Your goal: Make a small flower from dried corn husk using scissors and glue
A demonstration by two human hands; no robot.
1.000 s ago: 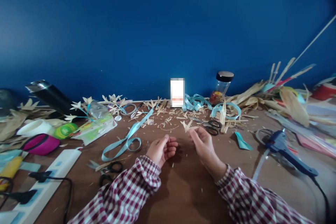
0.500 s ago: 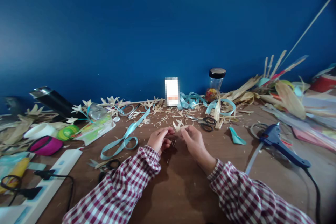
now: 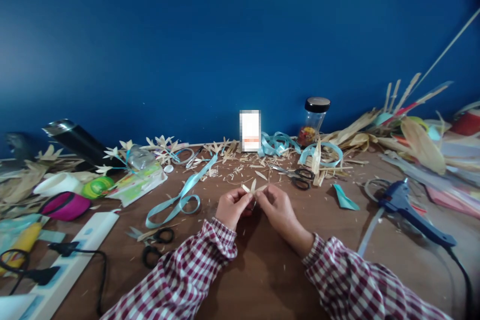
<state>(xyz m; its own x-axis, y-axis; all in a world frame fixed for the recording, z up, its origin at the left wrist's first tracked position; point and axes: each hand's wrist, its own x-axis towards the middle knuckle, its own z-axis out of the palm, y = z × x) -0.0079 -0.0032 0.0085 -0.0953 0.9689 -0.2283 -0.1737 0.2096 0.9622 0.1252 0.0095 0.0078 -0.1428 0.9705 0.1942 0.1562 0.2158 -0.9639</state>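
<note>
A small pale husk flower (image 3: 253, 187) with pointed petals is pinched between both my hands above the brown table (image 3: 262, 265). My left hand (image 3: 231, 207) grips it from the left with closed fingers. My right hand (image 3: 276, 208) pinches it from the right. Both sleeves are red-and-white checked. Loose husk shavings (image 3: 240, 170) lie just beyond the hands.
Black-handled scissors (image 3: 300, 178) lie behind the hands, another pair (image 3: 153, 240) at front left beside a light blue ribbon (image 3: 180, 200). A blue glue gun (image 3: 408, 210) with its cord sits right. A power strip (image 3: 75, 260), jar (image 3: 314, 122), husks (image 3: 375, 135) and finished flowers (image 3: 150, 150) crowd the edges.
My hands came together: the right hand brought the husk flower toward the middle, and the left hand, curled shut a second ago, now pinches it too.
</note>
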